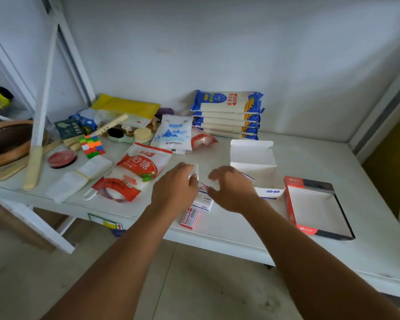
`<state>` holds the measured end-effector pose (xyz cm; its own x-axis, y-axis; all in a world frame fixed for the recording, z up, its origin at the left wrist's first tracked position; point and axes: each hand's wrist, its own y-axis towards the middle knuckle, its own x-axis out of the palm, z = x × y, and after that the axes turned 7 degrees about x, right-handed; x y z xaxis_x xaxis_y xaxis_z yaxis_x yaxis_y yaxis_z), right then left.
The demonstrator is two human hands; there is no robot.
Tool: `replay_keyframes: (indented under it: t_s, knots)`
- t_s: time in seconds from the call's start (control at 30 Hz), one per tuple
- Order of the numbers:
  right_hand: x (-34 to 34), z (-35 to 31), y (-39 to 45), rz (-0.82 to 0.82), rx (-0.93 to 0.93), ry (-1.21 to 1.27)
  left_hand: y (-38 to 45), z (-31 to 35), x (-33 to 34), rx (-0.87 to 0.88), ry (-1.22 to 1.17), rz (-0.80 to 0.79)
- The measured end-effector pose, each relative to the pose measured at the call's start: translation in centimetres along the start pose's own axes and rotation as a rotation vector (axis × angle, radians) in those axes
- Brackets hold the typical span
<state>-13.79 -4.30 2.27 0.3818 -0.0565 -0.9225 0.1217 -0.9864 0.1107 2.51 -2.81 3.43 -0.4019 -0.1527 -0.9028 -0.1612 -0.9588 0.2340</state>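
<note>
The left hand (174, 189) has its fingers bent round a small white box (193, 170), pinching it at the fingertips just above the table (310, 158); the right hand (232, 190) faces it close by, fingers curved like a claw with the thumb low, and whether they grip anything cannot be told; between and beneath the two hands lies a white-and-blue box (203, 201), flat on the surface near the middle of the front edge, partly hidden by the thumbs; just in front of it, almost at that edge, lies a red-and-white box (189, 218), narrow, with print on its top face; all three are small printed cartons, the held one showing only a pale corner past the fingers; right behind the right hand stands an open white carton (252, 155) with its lid flap raised, its front wall partly covered by that hand; further toward the right edge rests a shallow red-and-black tray (314, 209) with a white floor; to the left of the left hand lies a red-and-white sugar bag (139, 169), slanted toward the front edge; behind it a white-and-blue bag (173, 133) leans, and a stack of blue noodle packets (226, 114) lies along the back edge; toward the left edge sit a puzzle cube (92, 146), a round red tin (62, 158), a brush (143, 134) and a yellow envelope (125, 106).
</note>
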Motion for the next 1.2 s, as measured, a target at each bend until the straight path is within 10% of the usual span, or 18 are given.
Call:
replay_keyframes:
  t_s: [0.33,0.63,0.93,1.2]
  knots:
    - [2.9,-2.5,-0.7,-0.010,-0.081,-0.206,0.3,0.1,0.0,-0.009,0.007,0.018]
    - [-5.5,4.6,1.8,0.005,0.440,0.918,0.9,1.0,0.4,-0.023,-0.049,0.004]
    - [-7.0,10.9,0.6,0.059,0.485,0.213,1.4,2.1,1.6,-0.014,-0.046,-0.019]
    - [-5.6,7.6,0.4,0.180,0.365,0.246,1.3,1.8,0.8,-0.078,-0.005,0.055]
